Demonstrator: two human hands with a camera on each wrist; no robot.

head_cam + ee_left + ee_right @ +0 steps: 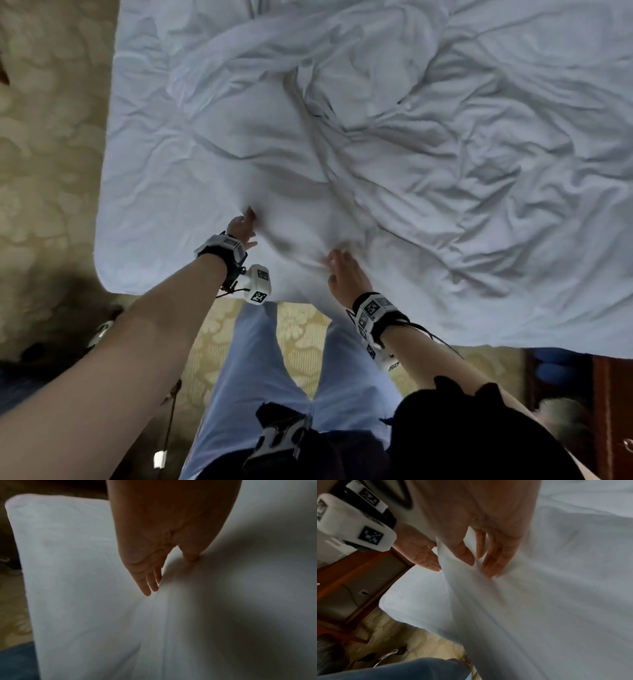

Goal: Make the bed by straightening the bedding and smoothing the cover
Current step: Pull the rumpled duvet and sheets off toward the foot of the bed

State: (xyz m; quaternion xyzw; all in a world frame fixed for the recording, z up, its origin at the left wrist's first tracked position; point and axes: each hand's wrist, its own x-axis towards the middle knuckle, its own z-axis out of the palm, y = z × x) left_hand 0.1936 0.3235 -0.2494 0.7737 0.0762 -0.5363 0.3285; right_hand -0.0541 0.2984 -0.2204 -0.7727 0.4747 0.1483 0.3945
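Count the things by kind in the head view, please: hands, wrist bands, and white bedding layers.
Hands: 2 (left hand, right hand)
Wrist bands: 2 (left wrist band, right wrist band)
White bedding layers: 2 (crumpled cover, flatter sheet under it)
Total: 6

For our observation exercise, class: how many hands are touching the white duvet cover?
2. The left hand touches the white duvet cover at its bunched left edge; the right hand rests on it just to the right. No others visible.
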